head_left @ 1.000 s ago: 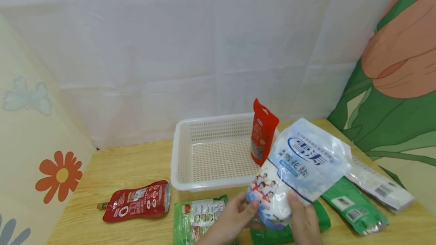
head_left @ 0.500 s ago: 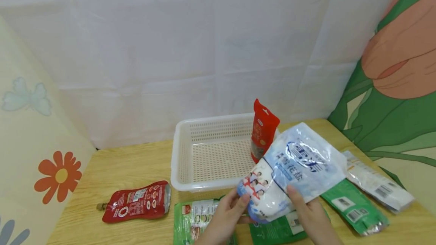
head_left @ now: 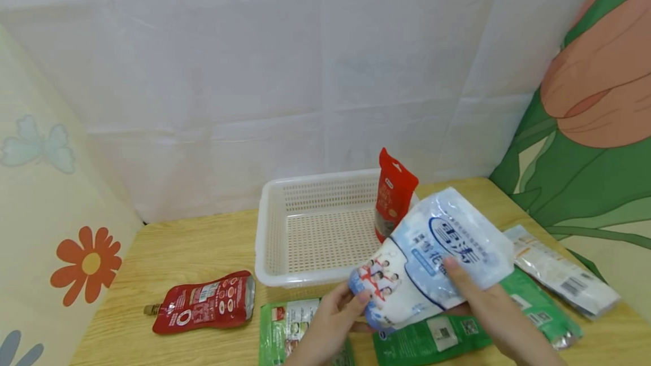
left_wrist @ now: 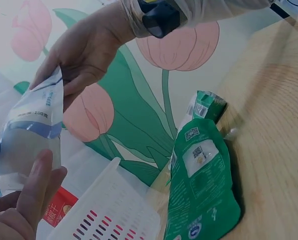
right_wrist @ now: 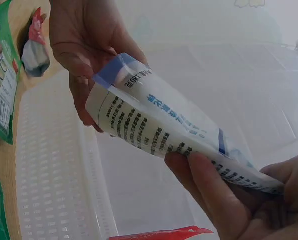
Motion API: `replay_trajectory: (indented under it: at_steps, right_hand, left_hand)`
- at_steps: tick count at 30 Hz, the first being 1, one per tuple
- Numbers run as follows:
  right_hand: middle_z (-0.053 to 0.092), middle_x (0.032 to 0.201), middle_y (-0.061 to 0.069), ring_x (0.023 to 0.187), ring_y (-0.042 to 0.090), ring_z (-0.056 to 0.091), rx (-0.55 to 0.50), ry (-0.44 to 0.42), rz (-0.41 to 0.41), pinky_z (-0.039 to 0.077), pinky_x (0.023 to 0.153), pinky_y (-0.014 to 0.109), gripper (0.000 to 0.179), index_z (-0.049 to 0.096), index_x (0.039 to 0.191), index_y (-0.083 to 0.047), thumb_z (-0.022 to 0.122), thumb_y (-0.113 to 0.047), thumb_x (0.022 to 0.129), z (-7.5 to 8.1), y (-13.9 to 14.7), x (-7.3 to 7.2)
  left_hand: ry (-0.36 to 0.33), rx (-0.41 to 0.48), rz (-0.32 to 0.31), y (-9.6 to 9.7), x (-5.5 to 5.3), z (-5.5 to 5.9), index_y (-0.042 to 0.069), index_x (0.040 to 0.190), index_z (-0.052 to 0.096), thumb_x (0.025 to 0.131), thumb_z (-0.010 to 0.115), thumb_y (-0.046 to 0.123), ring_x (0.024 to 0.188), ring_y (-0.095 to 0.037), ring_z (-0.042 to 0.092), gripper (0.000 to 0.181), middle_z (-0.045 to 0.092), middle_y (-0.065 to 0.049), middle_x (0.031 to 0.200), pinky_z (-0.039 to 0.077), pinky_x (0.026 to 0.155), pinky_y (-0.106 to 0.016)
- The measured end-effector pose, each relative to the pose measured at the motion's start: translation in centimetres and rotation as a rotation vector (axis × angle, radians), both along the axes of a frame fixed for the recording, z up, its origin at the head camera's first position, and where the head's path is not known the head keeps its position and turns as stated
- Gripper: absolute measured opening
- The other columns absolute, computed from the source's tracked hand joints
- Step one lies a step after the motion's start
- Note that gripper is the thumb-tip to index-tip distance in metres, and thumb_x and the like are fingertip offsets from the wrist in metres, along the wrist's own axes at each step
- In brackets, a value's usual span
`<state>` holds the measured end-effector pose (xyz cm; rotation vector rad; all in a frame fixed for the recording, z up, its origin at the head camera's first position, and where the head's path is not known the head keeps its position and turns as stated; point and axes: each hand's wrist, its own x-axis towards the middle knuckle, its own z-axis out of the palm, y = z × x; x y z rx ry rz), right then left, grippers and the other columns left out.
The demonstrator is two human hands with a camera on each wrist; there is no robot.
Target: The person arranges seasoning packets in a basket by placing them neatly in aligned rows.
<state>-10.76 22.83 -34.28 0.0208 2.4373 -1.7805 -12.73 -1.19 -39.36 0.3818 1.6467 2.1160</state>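
Note:
A white and light-blue bag of salt (head_left: 422,264) is held tilted above the table, in front of the basket. My left hand (head_left: 333,318) grips its lower left end, thumb on the printed front. Toward the top right end, my right hand (head_left: 483,304) pinches the bag, thumb on the front and fingers behind. In the right wrist view, fingers of both hands show beneath the bag's printed back (right_wrist: 134,125). A white perforated basket (head_left: 272,230) stands behind the bag. Inside its right end, a red packet (head_left: 394,194) stands upright, partly hidden by the salt.
A red spouted pouch (head_left: 205,304) lies at the left. Along the front lie a light-green packet (head_left: 285,332) and a dark-green pouch (head_left: 422,346). Another green packet (head_left: 546,304) and a white packet (head_left: 564,273) lie at the right. A white sheet (head_left: 244,83) hangs behind the table.
The salt bag has shifted a little left and tilted further over. My right hand has moved up along it toward its top end; my left hand has moved slightly left with its lower end.

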Motion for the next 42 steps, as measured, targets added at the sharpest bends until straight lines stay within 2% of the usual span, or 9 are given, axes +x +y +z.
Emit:
replay_trajectory:
  at_steps: [7,11,16,22,27,31,34,37,42]
  right_hand:
    - [0.046,0.141,0.026,0.1,0.016,0.069,0.083,-0.049,0.022,0.056,0.08,0.028,0.057,0.022,0.148,-0.002,0.026,-0.038,0.105,0.9,0.0,0.3]
    - [0.04,0.145,0.026,0.113,0.028,0.063,0.131,-0.031,-0.002,0.055,0.086,0.038,0.058,0.019,0.15,-0.005,0.027,-0.041,0.104,1.4,-0.5,0.3]
    - [0.038,0.149,0.022,0.123,0.035,0.055,0.194,-0.035,-0.009,0.05,0.094,0.05,0.062,0.02,0.151,-0.011,0.028,-0.048,0.102,2.5,-1.2,0.2]
    - [0.044,0.142,0.026,0.108,0.029,0.066,0.114,0.111,0.005,0.057,0.082,0.04,0.055,0.023,0.149,-0.009,0.033,-0.038,0.104,3.4,-2.1,-0.6]
    - [0.042,0.139,0.033,0.097,0.011,0.069,-0.001,0.263,0.076,0.058,0.077,0.033,0.05,0.017,0.15,-0.004,0.03,-0.025,0.105,3.7,-1.9,-2.1]
    - [0.041,0.14,0.032,0.104,0.018,0.067,0.014,0.228,0.083,0.058,0.08,0.034,0.053,0.017,0.15,-0.004,0.028,-0.031,0.105,4.5,-1.8,-3.1]
    - [0.04,0.143,0.029,0.115,0.033,0.06,0.068,0.179,0.082,0.056,0.086,0.038,0.054,0.018,0.15,-0.004,0.027,-0.033,0.105,5.0,-2.3,-3.9]
    - [0.037,0.144,0.028,0.121,0.041,0.054,0.097,0.164,0.104,0.054,0.089,0.042,0.053,0.016,0.15,-0.001,0.026,-0.029,0.106,5.2,-3.2,-4.7]
    - [0.038,0.141,0.033,0.121,0.045,0.051,0.125,0.184,0.14,0.053,0.092,0.046,0.052,0.014,0.148,0.004,0.023,-0.023,0.106,5.1,-4.5,-6.3]
  left_hand:
    - [-0.02,-0.046,0.002,-0.1,-0.4,0.4,0.002,0.14,0.044,0.099,0.049,0.038,0.094,-0.017,0.066,0.055,0.064,-0.014,0.119,0.058,0.078,-0.031]
    - [-0.012,-0.055,0.002,0.1,-0.7,0.4,0.003,0.142,0.041,0.1,0.045,0.039,0.096,-0.019,0.066,0.055,0.063,-0.015,0.121,0.057,0.079,-0.032]
    - [0.044,-0.052,-0.019,-0.2,-1.0,0.8,0.005,0.143,0.04,0.102,0.039,0.039,0.099,-0.019,0.067,0.054,0.062,-0.02,0.123,0.056,0.083,-0.034]
    - [0.175,-0.159,-0.003,-1.3,-1.3,1.7,0.009,0.145,0.037,0.103,0.036,0.04,0.101,-0.019,0.066,0.052,0.058,-0.021,0.127,0.054,0.087,-0.032]
    - [0.404,-0.467,0.149,-3.3,-1.9,2.4,0.007,0.14,0.044,0.101,0.042,0.038,0.107,-0.025,0.063,0.05,0.054,-0.017,0.134,0.054,0.083,-0.03]
    - [0.828,-0.939,0.363,-4.9,-2.9,2.3,0.013,0.112,0.067,0.097,0.051,0.038,0.091,-0.018,0.068,0.033,0.071,-0.004,0.109,0.055,0.069,-0.024]
    - [1.05,-1.231,0.45,-5.9,-3.8,1.7,0.018,0.093,0.073,0.092,0.057,0.046,0.075,-0.013,0.068,0.032,0.074,0.003,0.09,0.052,0.058,-0.021]
    - [1.093,-1.34,0.373,-6.5,-4.5,0.9,0.018,0.092,0.074,0.084,0.058,0.06,0.068,-0.012,0.066,0.046,0.073,0.003,0.084,0.048,0.054,-0.02]
    - [1.072,-1.375,0.296,-6.5,-5.0,0.0,0.016,0.092,0.072,0.076,0.064,0.064,0.057,-0.009,0.059,0.051,0.071,0.003,0.075,0.04,0.048,-0.019]
